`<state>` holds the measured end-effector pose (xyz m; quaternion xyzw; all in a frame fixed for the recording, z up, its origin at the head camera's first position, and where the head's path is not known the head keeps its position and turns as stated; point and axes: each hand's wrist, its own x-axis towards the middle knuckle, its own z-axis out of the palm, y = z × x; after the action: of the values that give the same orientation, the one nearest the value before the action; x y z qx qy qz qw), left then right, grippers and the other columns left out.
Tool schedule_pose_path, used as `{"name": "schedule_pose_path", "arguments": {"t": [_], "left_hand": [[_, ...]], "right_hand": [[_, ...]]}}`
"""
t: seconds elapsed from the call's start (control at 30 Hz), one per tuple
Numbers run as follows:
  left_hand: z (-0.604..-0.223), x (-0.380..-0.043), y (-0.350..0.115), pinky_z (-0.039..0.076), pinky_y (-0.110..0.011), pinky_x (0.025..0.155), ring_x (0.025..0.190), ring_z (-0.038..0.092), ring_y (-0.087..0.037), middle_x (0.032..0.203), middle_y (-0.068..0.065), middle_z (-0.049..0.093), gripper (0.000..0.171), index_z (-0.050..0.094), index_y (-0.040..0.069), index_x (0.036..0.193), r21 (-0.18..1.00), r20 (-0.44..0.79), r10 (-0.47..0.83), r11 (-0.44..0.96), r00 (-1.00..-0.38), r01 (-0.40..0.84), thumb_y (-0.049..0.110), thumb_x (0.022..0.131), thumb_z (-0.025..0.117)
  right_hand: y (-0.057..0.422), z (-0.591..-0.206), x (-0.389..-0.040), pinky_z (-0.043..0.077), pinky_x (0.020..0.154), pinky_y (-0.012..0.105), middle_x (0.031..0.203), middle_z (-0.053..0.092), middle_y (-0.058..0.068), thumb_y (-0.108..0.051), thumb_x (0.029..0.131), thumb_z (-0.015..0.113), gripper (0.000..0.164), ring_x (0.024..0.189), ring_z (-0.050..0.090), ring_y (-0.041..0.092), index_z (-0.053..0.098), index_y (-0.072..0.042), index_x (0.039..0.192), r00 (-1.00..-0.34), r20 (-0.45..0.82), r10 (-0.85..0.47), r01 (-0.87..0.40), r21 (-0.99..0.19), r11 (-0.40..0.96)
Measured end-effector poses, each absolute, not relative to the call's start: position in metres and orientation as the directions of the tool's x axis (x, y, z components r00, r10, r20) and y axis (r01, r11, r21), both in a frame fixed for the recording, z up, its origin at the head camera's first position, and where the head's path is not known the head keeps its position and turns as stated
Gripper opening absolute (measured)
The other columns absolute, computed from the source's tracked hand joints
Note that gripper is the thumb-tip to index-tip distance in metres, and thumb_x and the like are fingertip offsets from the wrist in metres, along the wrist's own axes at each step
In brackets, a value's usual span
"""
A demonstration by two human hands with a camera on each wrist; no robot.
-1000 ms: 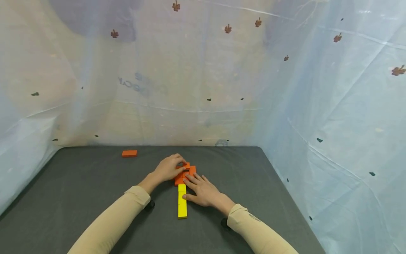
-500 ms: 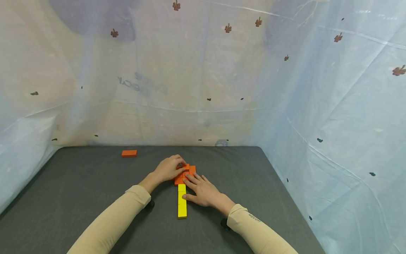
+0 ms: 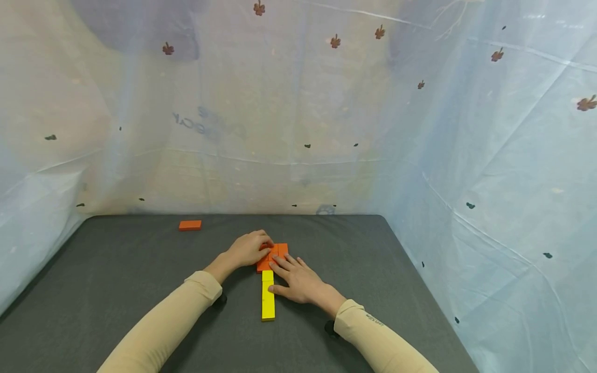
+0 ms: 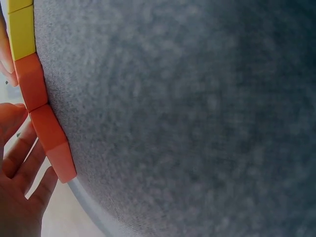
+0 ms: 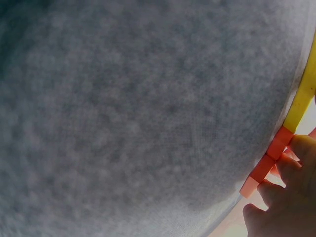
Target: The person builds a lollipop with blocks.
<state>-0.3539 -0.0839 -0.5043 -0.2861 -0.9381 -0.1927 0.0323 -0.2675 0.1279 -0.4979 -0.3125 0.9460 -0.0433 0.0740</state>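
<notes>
Flat orange blocks lie packed together in a patch on the dark table, with a line of yellow blocks running toward me from its near edge. My left hand reaches over the patch's left side and pinches an orange block at the far edge between thumb and curled fingers, which partly hide it. My right hand lies flat with spread fingers, its fingertips on the orange patch and its thumb on the yellow line. In the left wrist view, the side of the orange blocks shows below the left fingers.
A single orange block lies apart near the table's far left edge. The dark cloth-covered table ends against pale plastic sheeting at the back and both sides.
My left fingers have drawn the far orange block toward me, and the dark gap in the orange patch has closed. My right hand has stayed in place.
</notes>
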Motion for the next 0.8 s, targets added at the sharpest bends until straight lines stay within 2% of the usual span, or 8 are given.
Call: {"name": "schedule_pose_path", "arguments": {"t": [0.23,0.43,0.6,0.8], "left_hand": [[-0.500,-0.350,-0.085,0.056,-0.050,0.095,0.106,0.067,-0.029,0.120,-0.009,0.067,0.019,0.077,0.011,0.117,0.340,0.168,0.528,0.762,-0.833,0.551,0.019,0.101,0.071],[-0.499,-0.352,-0.091,0.054,-0.052,0.099,0.114,0.065,-0.030,0.126,-0.009,0.066,0.021,0.077,0.013,0.119,0.334,0.207,0.526,0.755,-0.825,0.565,0.022,0.101,0.071],[-0.493,-0.357,-0.109,0.053,-0.056,0.101,0.118,0.064,-0.034,0.132,-0.012,0.064,0.025,0.075,0.012,0.124,0.350,0.253,0.493,0.756,-0.833,0.554,0.021,0.101,0.071],[-0.486,-0.365,-0.144,0.053,-0.058,0.097,0.118,0.064,-0.037,0.132,-0.013,0.064,0.027,0.074,0.010,0.126,0.350,0.292,0.433,0.781,-0.852,0.517,0.017,0.100,0.072]], "right_hand": [[0.127,-0.497,-0.267,0.021,0.127,0.053,0.172,0.022,-0.005,-0.063,0.105,0.046,0.074,0.159,0.017,0.027,0.031,-0.024,0.165,-0.791,-0.116,-0.601,-0.589,-0.124,0.799],[0.127,-0.496,-0.267,0.021,0.127,0.054,0.172,0.022,-0.004,-0.063,0.105,0.046,0.074,0.160,0.017,0.027,0.031,-0.024,0.165,-0.791,-0.123,-0.599,-0.586,-0.127,0.800],[0.126,-0.496,-0.267,0.020,0.127,0.053,0.172,0.020,-0.006,-0.064,0.104,0.046,0.075,0.160,0.015,0.026,0.029,-0.025,0.166,-0.795,-0.127,-0.593,-0.580,-0.128,0.805],[0.126,-0.496,-0.267,0.018,0.127,0.053,0.173,0.018,-0.007,-0.064,0.105,0.045,0.074,0.160,0.015,0.026,0.027,-0.026,0.166,-0.794,-0.131,-0.593,-0.579,-0.133,0.804]]}}
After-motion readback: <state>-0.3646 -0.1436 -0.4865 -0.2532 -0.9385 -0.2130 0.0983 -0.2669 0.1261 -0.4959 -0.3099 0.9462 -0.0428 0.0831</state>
